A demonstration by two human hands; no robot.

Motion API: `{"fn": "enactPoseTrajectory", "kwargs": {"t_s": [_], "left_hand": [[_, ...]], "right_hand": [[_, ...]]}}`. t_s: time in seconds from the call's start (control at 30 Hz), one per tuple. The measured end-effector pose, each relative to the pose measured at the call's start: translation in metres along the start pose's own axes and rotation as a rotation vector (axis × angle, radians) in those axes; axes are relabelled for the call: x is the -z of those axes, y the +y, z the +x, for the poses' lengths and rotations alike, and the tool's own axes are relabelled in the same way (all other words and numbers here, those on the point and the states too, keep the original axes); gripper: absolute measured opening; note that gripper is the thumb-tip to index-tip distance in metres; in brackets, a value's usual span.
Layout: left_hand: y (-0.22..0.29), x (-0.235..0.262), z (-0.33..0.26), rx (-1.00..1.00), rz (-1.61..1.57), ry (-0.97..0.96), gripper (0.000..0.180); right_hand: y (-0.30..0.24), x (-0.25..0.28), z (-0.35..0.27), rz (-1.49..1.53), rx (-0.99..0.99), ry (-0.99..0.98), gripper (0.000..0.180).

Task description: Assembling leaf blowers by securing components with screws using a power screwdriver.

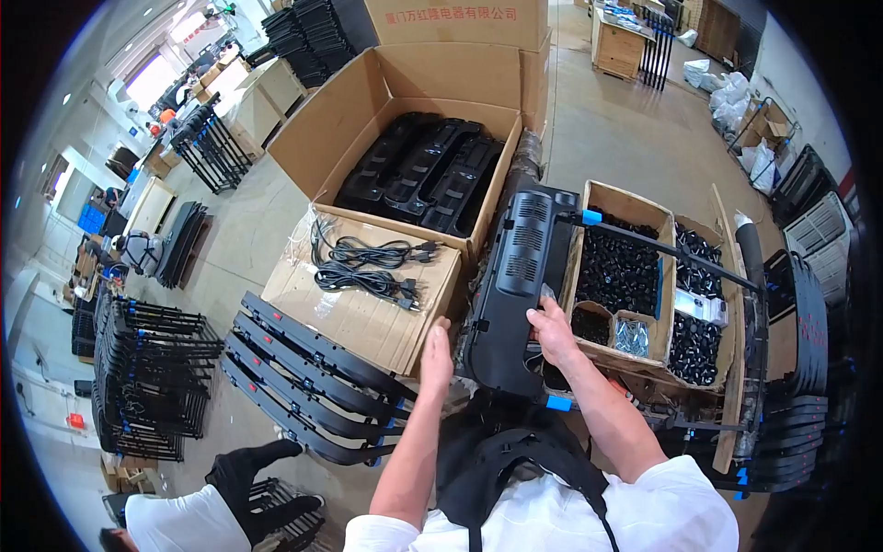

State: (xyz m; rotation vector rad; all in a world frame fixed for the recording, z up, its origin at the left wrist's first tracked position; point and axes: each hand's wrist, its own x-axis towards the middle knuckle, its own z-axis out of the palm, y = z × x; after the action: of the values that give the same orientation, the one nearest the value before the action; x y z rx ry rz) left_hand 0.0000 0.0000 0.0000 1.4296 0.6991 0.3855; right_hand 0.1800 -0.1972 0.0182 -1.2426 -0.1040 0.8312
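In front of me a long black plastic housing with two slotted vent panels lies lengthwise, beside a black tube frame with blue clips. My right hand is closed at the housing's right edge, its thumb on top and its other fingers partly hidden. To the left of the housing, my left hand holds nothing; its fingers are stretched out next to the corner of a closed cardboard box. Two coiled black power cords with plugs rest on that box.
Beyond stands an open carton of black plastic housings. At right, a divided box holds small black parts and screws. Curved black panels are stacked at left. A person bends at lower left.
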Motion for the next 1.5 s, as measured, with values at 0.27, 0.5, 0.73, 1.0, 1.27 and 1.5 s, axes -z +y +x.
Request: {"fn": "enactPoseTrajectory", "kwargs": {"t_s": [0.27, 0.5, 0.73, 1.0, 1.27, 1.5], "left_hand": [[-0.039, -0.026, -0.031, -0.275, 0.492, -0.028, 0.056], [-0.043, -0.022, -0.035, -0.229, 0.424, -0.083, 0.052], [-0.033, -0.021, -0.032, -0.236, 0.417, -0.119, 0.053], [-0.029, -0.018, -0.037, -0.161, 0.391, -0.047, 0.053], [0.028, -0.066, -0.118, -0.499, 0.501, -0.566, 0.010], [-0.111, -0.147, -0.099, -0.713, 0.812, -0.529, 0.015]], "right_hand": [[0.029, -0.001, 0.037, -0.002, -0.115, 0.059, 0.042], [0.033, -0.005, 0.030, -0.028, -0.142, 0.054, 0.043], [0.042, 0.000, 0.038, 0.017, -0.104, 0.059, 0.047], [0.025, -0.001, 0.023, -0.130, -0.168, 0.048, 0.048], [-0.026, 0.091, -0.055, -0.204, 0.032, 0.263, 0.042], [-0.052, 0.108, -0.220, -0.362, -0.236, -0.122, 0.019]]}}
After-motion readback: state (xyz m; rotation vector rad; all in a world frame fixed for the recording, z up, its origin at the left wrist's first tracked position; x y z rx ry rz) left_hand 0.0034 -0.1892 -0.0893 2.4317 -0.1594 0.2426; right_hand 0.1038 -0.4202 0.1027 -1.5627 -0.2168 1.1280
